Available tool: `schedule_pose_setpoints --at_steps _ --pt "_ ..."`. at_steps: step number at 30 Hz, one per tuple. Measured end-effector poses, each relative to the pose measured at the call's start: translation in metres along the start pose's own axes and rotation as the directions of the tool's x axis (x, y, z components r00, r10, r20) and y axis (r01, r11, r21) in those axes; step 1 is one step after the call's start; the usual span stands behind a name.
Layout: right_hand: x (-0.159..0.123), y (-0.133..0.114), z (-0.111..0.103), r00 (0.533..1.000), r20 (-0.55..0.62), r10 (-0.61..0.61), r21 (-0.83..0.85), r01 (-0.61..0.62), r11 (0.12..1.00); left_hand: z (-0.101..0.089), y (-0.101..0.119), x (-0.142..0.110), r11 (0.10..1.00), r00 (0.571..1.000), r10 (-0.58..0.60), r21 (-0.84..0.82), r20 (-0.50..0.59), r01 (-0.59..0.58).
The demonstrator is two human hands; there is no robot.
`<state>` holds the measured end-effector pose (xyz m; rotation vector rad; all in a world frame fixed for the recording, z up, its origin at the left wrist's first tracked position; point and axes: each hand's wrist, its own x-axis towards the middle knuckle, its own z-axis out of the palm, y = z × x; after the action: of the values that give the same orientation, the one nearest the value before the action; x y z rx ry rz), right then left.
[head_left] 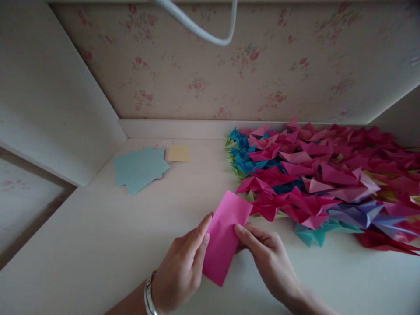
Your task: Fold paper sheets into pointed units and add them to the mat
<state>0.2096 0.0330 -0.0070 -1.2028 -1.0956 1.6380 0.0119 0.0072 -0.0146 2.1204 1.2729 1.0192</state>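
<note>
A bright pink sheet of origami paper [223, 245], folded into a narrow rectangle, is held tilted above the white table in the head view. My left hand [183, 258], with a silver bracelet at the wrist, closes along the paper's left edge. On the other side my right hand [262, 251] pinches the right edge, its thumb on top and its fingers partly hidden beneath. Just beyond the paper's upper right corner lie many folded paper cranes [311, 175] in pink, magenta, blue, green, purple and red.
At the left back lies a stack of light blue paper squares [141, 168], with a small yellow paper square [179, 153] beside it. A white cable [210, 37] hangs at the top. Floral wallpaper [197, 83] and a white side panel [59, 87] bound the white table [98, 245].
</note>
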Motion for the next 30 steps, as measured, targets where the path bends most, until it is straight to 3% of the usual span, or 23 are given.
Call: schedule_pose_setpoints --at_steps 4,8,11,14,17,20,24,30 --pt "0.007 0.003 -0.010 0.984 -0.158 -0.078 0.137 0.101 0.985 0.002 0.000 0.000 0.999 0.998 0.024 -0.035 0.051 -0.022" --pt "0.011 0.002 -0.013 0.976 -0.200 -0.086 0.198 0.126 0.972 0.003 0.000 -0.002 0.999 0.998 0.021 -0.036 0.052 -0.020" --pt "0.008 0.002 -0.008 0.988 -0.141 -0.065 0.114 0.081 0.990 0.003 -0.001 -0.002 1.000 1.000 0.001 -0.019 0.023 -0.001" --pt "-0.001 0.003 0.003 0.999 0.040 -0.002 -0.027 0.003 1.000 0.002 0.000 0.001 1.000 0.999 -0.020 0.016 -0.033 0.020" --pt "-0.010 0.005 0.014 0.970 0.239 0.045 -0.110 -0.019 0.994 0.000 0.000 0.003 0.998 0.996 -0.025 0.056 -0.090 0.030" --pt "-0.016 0.007 0.021 0.933 0.341 0.116 -0.204 -0.047 0.978 0.000 0.001 0.003 0.997 0.993 -0.029 0.072 -0.116 0.038" --pt "-0.017 0.007 0.022 0.914 0.355 0.198 -0.234 -0.118 0.965 0.001 -0.001 0.002 0.996 0.995 -0.019 0.081 -0.101 0.027" --pt "-0.005 0.000 0.011 0.982 0.177 0.073 -0.114 -0.054 0.992 0.001 -0.003 0.002 0.998 0.997 -0.012 0.067 -0.081 0.018"
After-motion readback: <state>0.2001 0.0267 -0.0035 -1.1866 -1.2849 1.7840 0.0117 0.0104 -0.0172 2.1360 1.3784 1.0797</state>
